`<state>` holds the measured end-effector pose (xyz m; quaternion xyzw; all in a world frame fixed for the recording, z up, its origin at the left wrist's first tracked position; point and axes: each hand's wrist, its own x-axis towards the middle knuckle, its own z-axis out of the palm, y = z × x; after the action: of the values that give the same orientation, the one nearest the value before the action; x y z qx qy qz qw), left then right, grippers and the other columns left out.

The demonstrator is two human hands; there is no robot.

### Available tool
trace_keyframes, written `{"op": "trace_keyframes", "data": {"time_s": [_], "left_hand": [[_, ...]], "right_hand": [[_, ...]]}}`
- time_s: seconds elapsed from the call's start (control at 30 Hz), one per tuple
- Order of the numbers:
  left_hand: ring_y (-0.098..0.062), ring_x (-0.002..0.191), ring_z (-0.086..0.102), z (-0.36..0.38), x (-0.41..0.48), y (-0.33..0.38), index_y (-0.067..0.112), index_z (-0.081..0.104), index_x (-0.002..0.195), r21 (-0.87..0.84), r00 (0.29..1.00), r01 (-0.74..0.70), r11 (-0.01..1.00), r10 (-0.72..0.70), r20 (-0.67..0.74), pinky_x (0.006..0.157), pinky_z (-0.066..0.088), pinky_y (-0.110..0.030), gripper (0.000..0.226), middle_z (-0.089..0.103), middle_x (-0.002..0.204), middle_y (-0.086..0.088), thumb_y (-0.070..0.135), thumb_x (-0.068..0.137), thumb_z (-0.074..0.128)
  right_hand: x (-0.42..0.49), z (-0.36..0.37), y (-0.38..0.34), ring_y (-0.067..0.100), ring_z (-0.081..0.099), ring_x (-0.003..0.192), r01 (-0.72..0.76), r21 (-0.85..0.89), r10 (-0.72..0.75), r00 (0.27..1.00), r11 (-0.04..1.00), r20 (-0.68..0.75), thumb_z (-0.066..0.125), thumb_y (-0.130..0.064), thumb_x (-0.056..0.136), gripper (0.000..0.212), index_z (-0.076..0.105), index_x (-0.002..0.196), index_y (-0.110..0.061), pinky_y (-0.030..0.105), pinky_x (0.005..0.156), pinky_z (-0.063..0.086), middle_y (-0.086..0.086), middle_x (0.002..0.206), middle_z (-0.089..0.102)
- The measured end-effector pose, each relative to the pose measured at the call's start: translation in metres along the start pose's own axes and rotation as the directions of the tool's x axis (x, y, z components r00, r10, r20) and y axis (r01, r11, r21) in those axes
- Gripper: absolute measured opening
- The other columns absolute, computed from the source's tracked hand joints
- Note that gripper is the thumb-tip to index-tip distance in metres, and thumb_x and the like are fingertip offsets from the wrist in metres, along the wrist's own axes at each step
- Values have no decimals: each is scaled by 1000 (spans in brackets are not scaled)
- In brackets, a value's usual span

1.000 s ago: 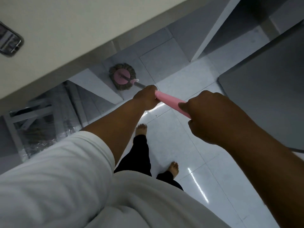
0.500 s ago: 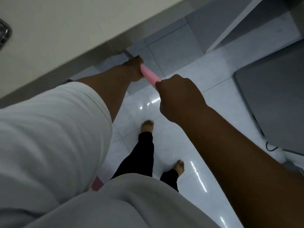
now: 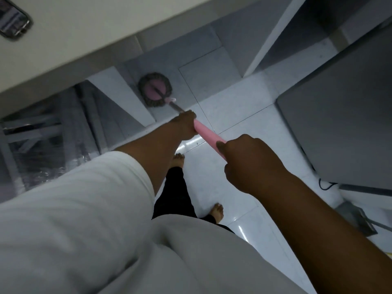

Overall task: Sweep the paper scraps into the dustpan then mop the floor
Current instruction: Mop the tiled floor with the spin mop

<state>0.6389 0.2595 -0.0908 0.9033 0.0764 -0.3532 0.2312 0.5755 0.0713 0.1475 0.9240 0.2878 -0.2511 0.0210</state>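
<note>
A round mop head (image 3: pixel 155 90), pink disc ringed with grey strands, lies flat on the white tiled floor (image 3: pixel 244 128) under the edge of a pale table. Its pink handle (image 3: pixel 206 133) slants up toward me. My left hand (image 3: pixel 185 125) grips the handle lower down, nearest the mop head. Higher on the same handle, my right hand (image 3: pixel 249 164) is curled round it. A grey dustpan (image 3: pixel 358 219) rests on the floor at the right edge. No paper scraps show.
A pale table top (image 3: pixel 84 39) spans the upper left with a phone (image 3: pixel 12 22) on it. A table leg (image 3: pixel 273 37) stands upper right. A dark grey panel (image 3: pixel 339 128) fills the right. Metal framing (image 3: pixel 31 132) sits left. My bare feet stand mid-floor.
Half a second ago the mop head was hidden under the table with my hands pushed far forward; now the handle has come back toward me and the mop head shows again.
</note>
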Motion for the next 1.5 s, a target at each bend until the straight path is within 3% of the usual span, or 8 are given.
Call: {"op": "trace_keyframes", "data": {"time_s": [0.2, 0.3, 0.4, 0.5, 0.87, 1.03, 1.33, 1.5], "left_hand": [[-26, 150, 20, 57, -78, 58, 10, 34, 149, 59, 996, -92, 994, 93, -5, 116, 32, -40, 63, 26, 159, -8, 36, 96, 57], [-27, 118, 58, 85, -120, 80, 13, 46, 134, -66, 993, -100, 993, 95, -73, 93, 49, -37, 52, 52, 140, -11, 35, 92, 65], [-25, 94, 64, 106, -156, 96, 13, 54, 118, -76, 986, -130, 989, 120, -115, 76, 50, -35, 40, 64, 116, -7, 38, 90, 66], [-24, 97, 63, 124, -182, 103, 16, 55, 116, -69, 980, -150, 986, 139, -140, 81, 51, -37, 37, 62, 116, -3, 40, 90, 66], [-25, 104, 63, 150, -235, 50, 13, 54, 123, -149, 992, 21, 989, -39, -122, 90, 52, -42, 41, 62, 121, -6, 36, 91, 66], [-27, 100, 64, 155, -247, 32, 13, 51, 123, -221, 989, 77, 972, -102, -105, 90, 52, -45, 39, 63, 117, -9, 31, 91, 65], [-25, 98, 64, 116, -237, -11, 13, 52, 122, -174, 992, 38, 984, -58, -111, 84, 52, -37, 38, 64, 116, -9, 32, 92, 65], [-26, 109, 61, 99, -241, -55, 10, 48, 131, -170, 996, 22, 985, -36, -79, 95, 49, -37, 43, 60, 120, -7, 28, 95, 63]], "right_hand": [[-96, 5, 19, 12, 48, 54, 29, -16, -29, 1000, 999, 3, 63, -14, 83, 39, 58, 120, -23, 24, 56, 48, -3, 69, 44], [-140, 10, 27, 13, 51, 56, 49, -27, -49, 999, 998, 0, 60, -14, 82, 59, 46, 137, -32, 26, 54, 51, -3, 72, 46], [-174, 14, 37, 10, 50, 55, 39, -61, -37, 999, 997, 24, 59, -17, 82, 52, 52, 132, -29, 20, 46, 39, -5, 74, 48], [-198, 14, 44, 7, 53, 59, 62, -103, -53, 994, 993, 92, 60, -24, 84, 37, 62, 120, -26, 17, 48, 35, -6, 80, 54], [-204, 39, 0, 14, 50, 61, 240, -113, -229, 968, 964, 98, 61, -17, 83, 51, 50, 130, -31, 26, 55, 47, -2, 75, 47], [-207, 56, -29, 17, 44, 62, 211, -119, -194, 971, 970, 143, 58, -18, 88, 30, 59, 118, -17, 24, 59, 36, -2, 75, 36], [-175, 36, -74, 12, 40, 57, 155, -56, -149, 984, 986, 101, 61, -20, 89, 31, 59, 121, -16, 21, 60, 38, -1, 78, 41], [-157, 32, -120, 8, 27, 49, 123, -2, -123, 989, 992, 85, 61, -18, 89, 32, 58, 121, -13, 15, 55, 30, -4, 72, 33]]}}
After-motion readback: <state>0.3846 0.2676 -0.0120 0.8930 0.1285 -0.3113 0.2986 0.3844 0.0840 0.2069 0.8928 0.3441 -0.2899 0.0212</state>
